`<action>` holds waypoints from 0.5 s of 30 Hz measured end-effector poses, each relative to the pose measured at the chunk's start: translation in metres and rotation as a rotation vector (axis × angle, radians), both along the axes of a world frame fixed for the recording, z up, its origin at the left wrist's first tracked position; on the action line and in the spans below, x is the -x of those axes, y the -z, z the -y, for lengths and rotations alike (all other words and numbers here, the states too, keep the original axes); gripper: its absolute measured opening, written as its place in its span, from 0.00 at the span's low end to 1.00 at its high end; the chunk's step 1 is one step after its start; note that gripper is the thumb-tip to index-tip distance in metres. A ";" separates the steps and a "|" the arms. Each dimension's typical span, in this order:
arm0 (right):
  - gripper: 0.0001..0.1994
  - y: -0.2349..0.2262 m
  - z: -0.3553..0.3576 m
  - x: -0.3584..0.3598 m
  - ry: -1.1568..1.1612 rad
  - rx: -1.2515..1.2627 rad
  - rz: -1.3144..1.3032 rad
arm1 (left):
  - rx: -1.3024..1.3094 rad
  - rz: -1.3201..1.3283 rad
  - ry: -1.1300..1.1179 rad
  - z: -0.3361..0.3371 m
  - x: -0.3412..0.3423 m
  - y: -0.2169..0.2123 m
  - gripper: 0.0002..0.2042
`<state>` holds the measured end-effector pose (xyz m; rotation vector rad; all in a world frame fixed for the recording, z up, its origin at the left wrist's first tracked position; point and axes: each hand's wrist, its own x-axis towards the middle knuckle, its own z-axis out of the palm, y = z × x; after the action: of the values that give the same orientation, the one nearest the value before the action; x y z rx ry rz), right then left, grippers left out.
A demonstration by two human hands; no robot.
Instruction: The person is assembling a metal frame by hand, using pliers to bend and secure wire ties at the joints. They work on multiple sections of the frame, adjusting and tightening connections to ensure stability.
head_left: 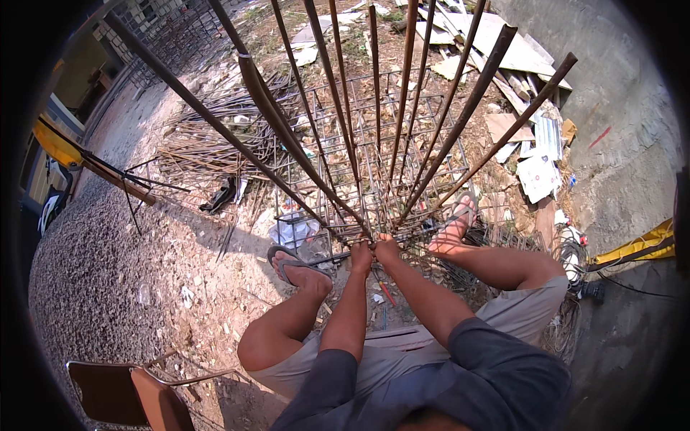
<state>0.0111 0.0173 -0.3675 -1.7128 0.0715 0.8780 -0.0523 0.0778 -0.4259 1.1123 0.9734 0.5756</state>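
Note:
Tall brown steel bars (287, 147) fan out away from me, tied into a long rebar cage with square thin-rod stirrups (435, 115). At the near end of the cage, between my feet, my left hand (361, 257) and my right hand (387, 248) are side by side, almost touching. The fingers of both are curled closed against the bars and stirrups. What they grip is too small and covered to make out. On the ground just below my hands lies a thin red-handled tool (388, 294).
A pile of cut rods (215, 136) lies left of the cage, and gravel (93, 266) is heaped farther left. Broken boards (514, 54) lean by the concrete wall (625, 144) on the right. Coiled wire (571, 255) sits beside my right knee. A brown chair (108, 391) stands near left.

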 end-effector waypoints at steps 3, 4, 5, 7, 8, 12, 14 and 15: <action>0.11 0.007 -0.019 0.007 0.124 -0.017 0.055 | -0.044 0.137 -0.117 -0.004 0.002 0.028 0.09; 0.11 0.005 -0.026 0.009 0.156 0.038 0.087 | -0.029 0.077 -0.071 -0.007 0.010 0.040 0.11; 0.11 0.061 -0.001 -0.026 0.324 0.144 0.196 | 0.015 0.075 0.087 0.018 -0.022 0.031 0.13; 0.11 0.059 -0.018 -0.015 0.300 0.138 0.147 | -0.109 -0.105 0.126 -0.001 -0.007 0.032 0.16; 0.11 0.054 -0.024 -0.008 0.285 0.138 0.120 | -0.190 -0.160 0.129 -0.005 -0.004 0.034 0.16; 0.08 0.029 -0.028 0.006 0.288 0.016 0.209 | -0.241 -0.282 0.141 -0.015 -0.004 0.050 0.15; 0.09 0.017 -0.032 0.010 0.219 0.022 0.185 | -0.187 -0.189 0.037 -0.021 -0.006 0.063 0.14; 0.09 0.041 -0.018 -0.001 0.247 0.057 0.253 | -0.212 -0.226 0.083 -0.007 -0.018 0.042 0.15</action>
<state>0.0120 0.0358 -0.4086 -1.8099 0.1355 0.4776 -0.0341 0.0844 -0.4682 1.4235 1.0717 0.5012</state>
